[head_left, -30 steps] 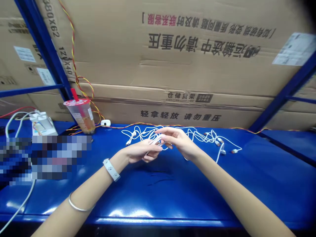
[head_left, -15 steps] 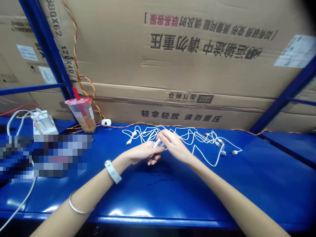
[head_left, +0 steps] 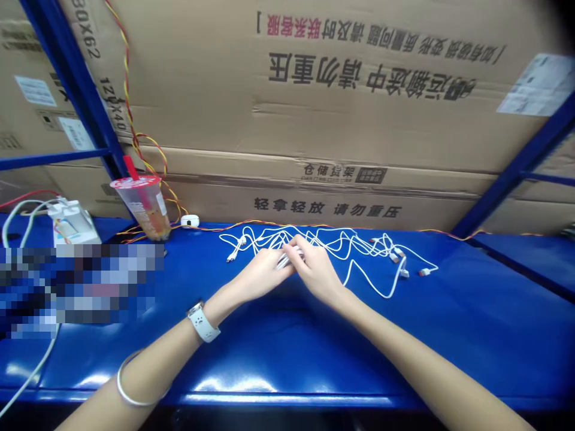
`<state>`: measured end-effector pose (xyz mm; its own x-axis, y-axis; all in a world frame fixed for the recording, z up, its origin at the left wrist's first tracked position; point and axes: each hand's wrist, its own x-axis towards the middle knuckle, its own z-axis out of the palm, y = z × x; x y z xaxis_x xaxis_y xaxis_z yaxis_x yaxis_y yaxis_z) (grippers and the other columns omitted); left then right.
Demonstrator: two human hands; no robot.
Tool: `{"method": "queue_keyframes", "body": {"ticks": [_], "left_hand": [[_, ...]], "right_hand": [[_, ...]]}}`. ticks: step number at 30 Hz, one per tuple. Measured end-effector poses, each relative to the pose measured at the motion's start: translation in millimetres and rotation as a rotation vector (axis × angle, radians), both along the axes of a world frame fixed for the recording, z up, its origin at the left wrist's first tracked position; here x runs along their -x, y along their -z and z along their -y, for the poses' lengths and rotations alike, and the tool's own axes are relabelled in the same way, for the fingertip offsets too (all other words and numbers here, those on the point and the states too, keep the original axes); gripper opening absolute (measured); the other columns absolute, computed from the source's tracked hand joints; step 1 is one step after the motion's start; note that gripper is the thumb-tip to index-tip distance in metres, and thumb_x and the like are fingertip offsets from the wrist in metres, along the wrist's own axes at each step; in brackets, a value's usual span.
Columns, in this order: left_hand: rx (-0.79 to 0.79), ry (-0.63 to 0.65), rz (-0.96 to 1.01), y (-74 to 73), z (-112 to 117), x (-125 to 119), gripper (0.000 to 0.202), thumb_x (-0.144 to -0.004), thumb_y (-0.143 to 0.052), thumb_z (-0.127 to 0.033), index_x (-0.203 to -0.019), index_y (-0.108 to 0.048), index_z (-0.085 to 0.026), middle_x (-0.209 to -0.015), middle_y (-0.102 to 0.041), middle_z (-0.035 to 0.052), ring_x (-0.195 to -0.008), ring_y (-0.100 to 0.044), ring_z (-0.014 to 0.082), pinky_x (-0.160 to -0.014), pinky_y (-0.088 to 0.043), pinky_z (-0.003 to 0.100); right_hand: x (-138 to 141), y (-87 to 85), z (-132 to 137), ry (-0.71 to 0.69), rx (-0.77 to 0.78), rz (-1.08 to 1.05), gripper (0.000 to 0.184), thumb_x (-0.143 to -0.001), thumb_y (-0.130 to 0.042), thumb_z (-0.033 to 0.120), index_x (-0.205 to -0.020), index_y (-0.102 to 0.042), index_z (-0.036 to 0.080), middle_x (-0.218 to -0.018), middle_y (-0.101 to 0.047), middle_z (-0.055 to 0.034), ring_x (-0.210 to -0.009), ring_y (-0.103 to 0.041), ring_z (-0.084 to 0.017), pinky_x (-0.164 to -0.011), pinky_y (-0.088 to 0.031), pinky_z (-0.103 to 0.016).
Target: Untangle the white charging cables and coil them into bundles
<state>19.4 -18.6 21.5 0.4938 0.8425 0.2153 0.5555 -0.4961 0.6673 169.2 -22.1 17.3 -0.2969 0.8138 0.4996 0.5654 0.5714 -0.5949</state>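
Where the left hand (head_left: 258, 276) and right hand (head_left: 318, 274) meet, fingers pinched together on the white cable (head_left: 284, 260) over the blue shelf (head_left: 471, 323), the cardboard box (head_left: 449, 206) behind reads "轻拿轻放 请勿重压"; the cable's loose lengths trail rightward across the shelf.

Right hand (head_left: 315, 274) seemingly pinches white cables (head_left: 335, 240).

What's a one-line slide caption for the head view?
Head view: left hand and right hand pinch white cables above a blue shelf, drink cup and cardboard boxes behind.
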Motion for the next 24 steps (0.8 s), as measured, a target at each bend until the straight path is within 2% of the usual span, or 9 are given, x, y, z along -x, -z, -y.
{"method": "queue_keyframes", "body": {"ticks": [3, 5, 8, 11, 12, 14, 16, 17, 24], "left_hand": [[0.141, 0.033, 0.031, -1.7, -1, 4, 0.045, -0.085, -0.043, -0.056, -0.071, -0.059, -0.016, -0.061, -0.056, 0.0015, -0.056, -0.051, 0.0151, -0.054, -0.037, 0.027], [0.207, 0.077, 0.046, -4.1, -2, 8, 0.047, -0.082, -0.045, -0.061, -0.079, -0.061, -0.016, -0.062, -0.053, 0.0001, -0.055, -0.046, 0.0140, -0.052, -0.035, 0.027], [0.326, 0.140, 0.107, -9.3, 0, 14, 0.052, -0.083, -0.042, -0.063, -0.102, -0.060, -0.018, -0.075, -0.056, 0.0012, -0.060, -0.046, 0.0131, -0.051, -0.035, 0.025], [0.414, 0.169, 0.115, -13.7, 4, 15, 0.057, -0.087, -0.032, -0.064, -0.116, -0.054, -0.019, -0.093, -0.059, 0.0052, -0.068, -0.052, 0.0136, -0.053, -0.038, 0.024], [0.380, 0.176, 0.082, -14.5, 6, 15, 0.057, -0.089, -0.031, -0.062, -0.119, -0.053, -0.020, -0.101, -0.060, 0.0069, -0.075, -0.055, 0.0149, -0.057, -0.042, 0.025], [0.207, 0.169, -0.007, -14.1, 8, 13, 0.052, -0.091, -0.032, -0.056, -0.126, -0.049, -0.022, -0.119, -0.059, 0.0087, -0.097, -0.057, 0.0190, -0.075, -0.047, 0.028], [0.019, 0.145, -0.094, -10.8, 8, 11, 0.046, -0.094, -0.033, -0.048, -0.129, -0.047, -0.023, -0.128, -0.056, 0.0090, -0.115, -0.053, 0.0221, -0.092, -0.043, 0.033], [-0.051, 0.125, -0.131, -8.4, 7, 9, 0.042, -0.095, -0.033, -0.044, -0.128, -0.048, -0.022, -0.128, -0.057, 0.0095, -0.118, -0.052, 0.0229, -0.096, -0.041, 0.034], [-0.410, -0.159, -0.415, 6.4, 2, 0, 0.030, -0.097, -0.033, -0.033, -0.110, -0.052, -0.013, -0.103, -0.063, 0.0138, -0.096, -0.062, 0.0248, -0.079, -0.048, 0.034]], "right_hand": [[0, 1.0, -1, 0.020, -0.012, -0.113, 0.024, -0.094, -0.043, 0.033, -0.076, -0.051, 0.020, -0.069, -0.061, -0.0006, -0.062, -0.054, -0.015, -0.060, -0.038, -0.026], [-2, -0.4, -3, 0.038, -0.032, -0.132, 0.024, -0.093, -0.044, 0.032, -0.074, -0.051, 0.020, -0.069, -0.060, -0.0009, -0.063, -0.054, -0.015, -0.060, -0.038, -0.026], [-6, -4.8, -5, 0.032, -0.048, -0.134, 0.024, -0.093, -0.044, 0.034, -0.075, -0.052, 0.019, -0.069, -0.060, -0.0008, -0.062, -0.053, -0.014, -0.059, -0.037, -0.025], [-11, -8.8, -6, 0.012, -0.036, -0.124, 0.026, -0.093, -0.044, 0.037, -0.076, -0.052, 0.019, -0.065, -0.058, 0.0003, -0.058, -0.050, -0.013, -0.055, -0.035, -0.024], [-12, -9.7, -6, 0.006, -0.039, -0.120, 0.026, -0.093, -0.044, 0.037, -0.076, -0.052, 0.020, -0.065, -0.058, 0.0003, -0.057, -0.050, -0.013, -0.055, -0.034, -0.024], [-12, -10.7, -6, 0.006, -0.056, -0.116, 0.026, -0.094, -0.043, 0.038, -0.076, -0.052, 0.020, -0.066, -0.059, -0.0005, -0.058, -0.051, -0.014, -0.055, -0.035, -0.024], [-12, -11.1, -5, 0.023, -0.068, -0.099, 0.026, -0.094, -0.043, 0.037, -0.076, -0.052, 0.020, -0.067, -0.059, -0.0010, -0.059, -0.051, -0.014, -0.057, -0.036, -0.024], [-12, -11.1, -5, 0.037, -0.066, -0.086, 0.026, -0.094, -0.043, 0.037, -0.077, -0.052, 0.020, -0.067, -0.059, -0.0009, -0.058, -0.051, -0.013, -0.057, -0.036, -0.024], [-10, -10.1, -7, 0.144, -0.086, -0.045, 0.024, -0.093, -0.041, 0.037, -0.077, -0.049, 0.021, -0.062, -0.055, -0.0004, -0.053, -0.046, -0.014, -0.056, -0.035, -0.026]]}}
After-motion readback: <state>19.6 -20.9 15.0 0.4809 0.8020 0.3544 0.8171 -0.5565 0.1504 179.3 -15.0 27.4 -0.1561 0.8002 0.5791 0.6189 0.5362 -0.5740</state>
